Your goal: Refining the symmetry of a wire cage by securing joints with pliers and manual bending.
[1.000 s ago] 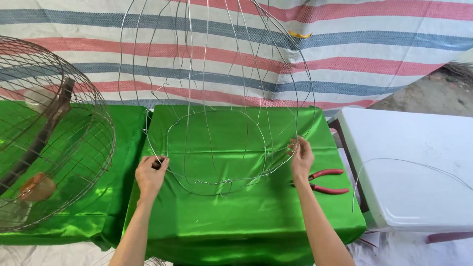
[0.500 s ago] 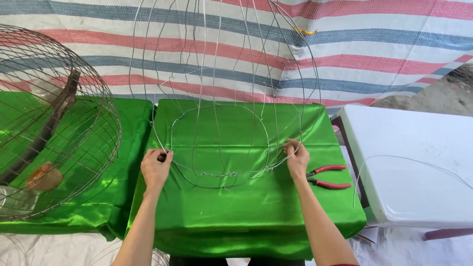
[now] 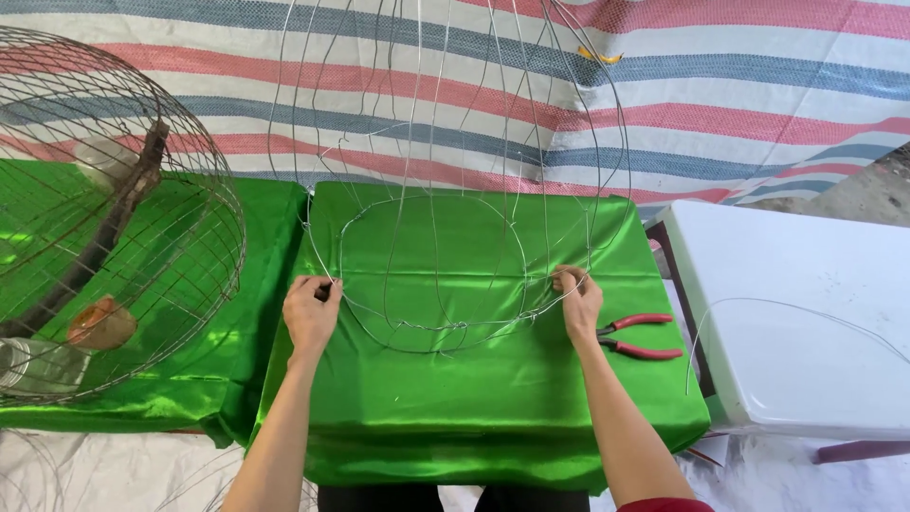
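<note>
Surface: I see a table draped in shiny green satin cloth point(image 3: 493, 398), creased and catching glare; a second green-draped table point(image 3: 190, 379) butts against it on the left.
Work piece: a tall rounded frame of thin silver wire point(image 3: 445, 190) stands upright on the near cloth, ribs rising out of view at the top, its base ring lying on the satin.
Left hand point(image 3: 309, 313): curled shut, pinching the wire frame's base ring at its left side.
Right hand point(image 3: 578, 301): fingers closed on the same ring at its right side.
Pliers: red-handled pliers point(image 3: 637, 336) lie flat on the cloth just beside my right hand, not touched.
Left table: a finished domed wire cage point(image 3: 104, 218) rests tilted, a brown wooden stick and small objects inside it; I cannot tell what those are.
Right: a white plastic table point(image 3: 806, 313) with a loose arc of wire point(image 3: 787, 313) on it.
Backdrop: a striped tarpaulin of red, blue and white bands point(image 3: 739, 85) hangs behind; pale ground below.
</note>
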